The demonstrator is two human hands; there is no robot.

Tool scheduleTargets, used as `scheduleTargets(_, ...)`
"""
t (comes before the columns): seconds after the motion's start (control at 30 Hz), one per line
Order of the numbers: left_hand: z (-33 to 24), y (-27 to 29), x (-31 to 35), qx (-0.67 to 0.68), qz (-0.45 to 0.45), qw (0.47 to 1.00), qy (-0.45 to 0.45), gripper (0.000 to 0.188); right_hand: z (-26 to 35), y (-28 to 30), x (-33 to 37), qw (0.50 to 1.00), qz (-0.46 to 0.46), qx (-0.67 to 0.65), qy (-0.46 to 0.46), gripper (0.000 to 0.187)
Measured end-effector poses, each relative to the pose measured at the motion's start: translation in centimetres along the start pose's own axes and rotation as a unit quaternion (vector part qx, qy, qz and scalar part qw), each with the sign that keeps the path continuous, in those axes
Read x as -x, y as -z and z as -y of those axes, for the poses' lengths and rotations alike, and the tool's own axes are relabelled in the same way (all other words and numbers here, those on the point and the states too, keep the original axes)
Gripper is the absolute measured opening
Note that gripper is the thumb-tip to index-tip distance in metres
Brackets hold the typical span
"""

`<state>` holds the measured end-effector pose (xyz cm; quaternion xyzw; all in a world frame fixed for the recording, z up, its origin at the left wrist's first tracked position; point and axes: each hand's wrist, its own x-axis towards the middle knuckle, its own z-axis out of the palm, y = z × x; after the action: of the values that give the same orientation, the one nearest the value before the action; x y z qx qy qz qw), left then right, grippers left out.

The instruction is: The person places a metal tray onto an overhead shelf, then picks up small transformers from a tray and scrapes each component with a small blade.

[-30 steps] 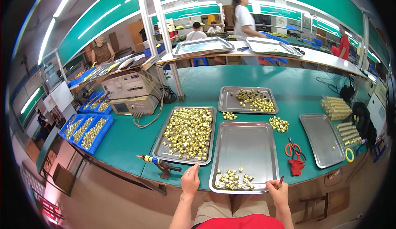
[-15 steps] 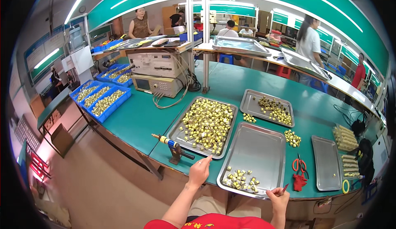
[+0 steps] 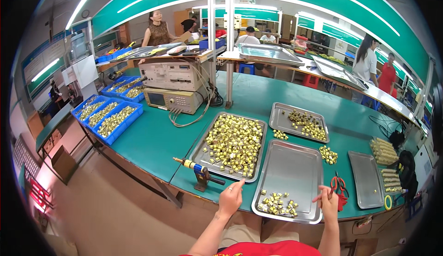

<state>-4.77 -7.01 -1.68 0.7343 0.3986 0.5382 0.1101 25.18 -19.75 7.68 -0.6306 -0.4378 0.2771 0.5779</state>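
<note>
Small yellow-and-silver components (image 3: 278,204) lie in a loose cluster at the near end of a metal front tray (image 3: 293,168), most of whose bottom is bare. The person's left hand (image 3: 230,198) is at the near right corner of a fuller tray (image 3: 198,157) alongside, its fingers narrowed together; whether they touch the rim or hold anything cannot be told. The right hand (image 3: 328,201) is at the front tray's right edge, one finger reaching out to the left over it; whether the other fingers grip something is unclear.

The fuller tray carries a broad heap of the same components. More lie in a rear tray (image 3: 278,119), and two small piles sit directly on the green table (image 3: 251,90), one (image 3: 280,134) just beside the rear tray, the other (image 3: 328,155) right of the front tray. Just beyond the right hand are red-handled pliers (image 3: 337,182) and a red cloth (image 3: 341,202). A blue-and-yellow tool (image 3: 196,166) rests on a dark stand near the left hand.
</note>
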Motion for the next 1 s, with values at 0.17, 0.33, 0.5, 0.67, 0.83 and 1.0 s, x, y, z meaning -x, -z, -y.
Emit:
scheduleTargets(0.17, 0.2, -0.3, -0.5, 0.028, 0.010, 0.999, -0.016, 0.036, 3.1, -0.4, -3.5, 0.991, 0.024, 0.088, 0.099, 0.023)
scheduleTargets(0.33, 0.7, 0.2, -0.8, 0.046, -0.011, 0.999, -0.008, 0.031, 6.8, -2.5, -7.2, 0.957, 0.039, 0.236, 0.165, 0.021)
scheduleTargets(0.5, 0.0, -0.3, -0.9, 0.059, 0.012, 0.998, -0.020, 0.028, 7.1, -2.7, -12.5, 0.889, 0.055, 0.323, 0.321, 0.029)
scheduleTargets(0.67, 0.0, -0.9, -0.4, 0.064, 0.007, 0.998, -0.028, 0.025, 10.1, -4.6, -16.9, 0.900, 0.071, 0.337, 0.268, 0.031)
scheduleTargets(0.83, 0.1, -0.6, -0.3, 0.063, -0.007, 0.998, 0.005, 0.024, 12.7, -6.8, -21.1, 0.899, 0.107, 0.344, 0.250, 0.027)
scheduleTargets(1.0, 0.5, 0.1, -0.6, 0.050, -0.008, 0.998, 0.021, 0.025, 15.5, -7.9, -25.5, 0.866, 0.087, 0.385, 0.306, 0.028)
